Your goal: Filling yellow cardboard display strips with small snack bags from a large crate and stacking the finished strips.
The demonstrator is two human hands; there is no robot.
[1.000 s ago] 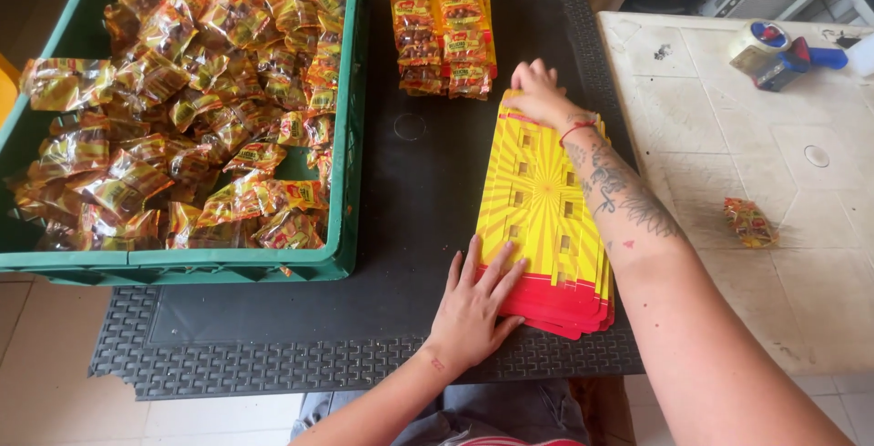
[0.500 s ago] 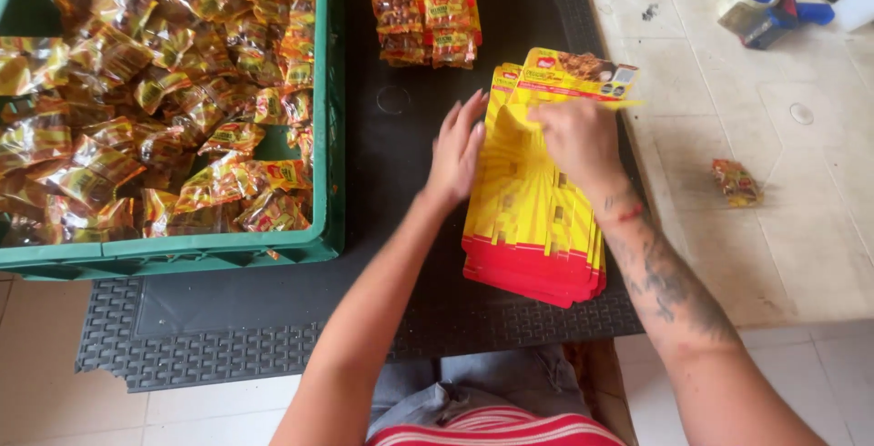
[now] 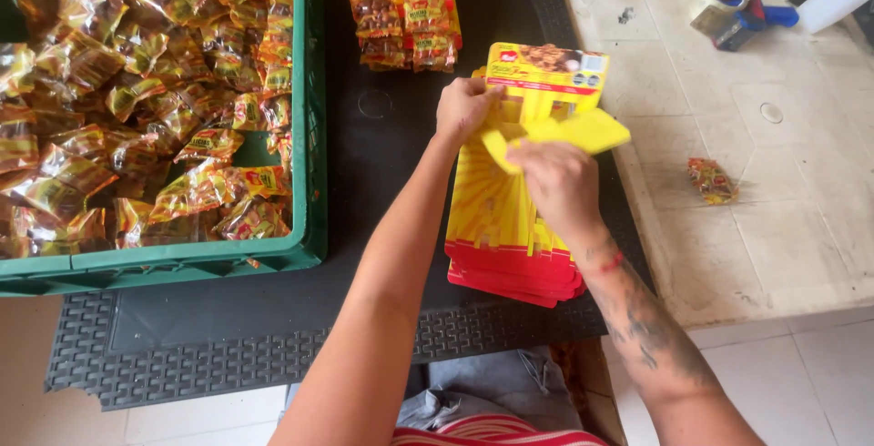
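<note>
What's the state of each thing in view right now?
Top card: lifted, part folded, held by both hands.
Card stack: flat on the mat.
Left hand: shut on top card.
Right hand: shut on top card.
Green crate: full of snack packets.
Loose packet: lying alone on the table.
Tape dispenser: idle.

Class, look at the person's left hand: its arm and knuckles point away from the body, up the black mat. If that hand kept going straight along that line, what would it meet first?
Probably the stack of yellow-and-red snack packets at the mat's far end. The left hand now grips the yellow cardboard sheet, and only bare black mat seems to lie between; height is unclear.
</note>
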